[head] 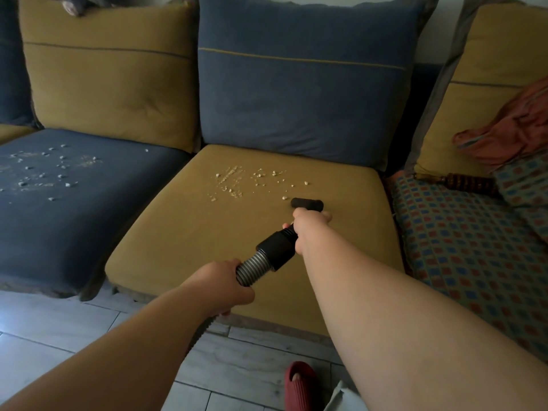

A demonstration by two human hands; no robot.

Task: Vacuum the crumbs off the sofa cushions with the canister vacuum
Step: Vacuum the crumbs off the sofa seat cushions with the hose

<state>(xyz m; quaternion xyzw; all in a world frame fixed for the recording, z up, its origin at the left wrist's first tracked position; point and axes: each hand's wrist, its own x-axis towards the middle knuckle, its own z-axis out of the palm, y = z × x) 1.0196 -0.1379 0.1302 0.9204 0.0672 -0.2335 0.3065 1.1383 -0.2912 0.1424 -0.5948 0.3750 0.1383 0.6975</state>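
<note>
Fingers around hose and nozzle

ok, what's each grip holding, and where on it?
Right grip holds the black vacuum tube just behind the nozzle; left grip holds the ribbed hose below the black cuff.

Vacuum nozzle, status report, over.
Right hand grips behind nozzle, left hand grips ribbed hose. Nozzle at mustard seat cushion, crumbs just beyond. Nothing in the way.

floor: pale grey planks | wall: white | checked cover: far right | light: dim
</note>
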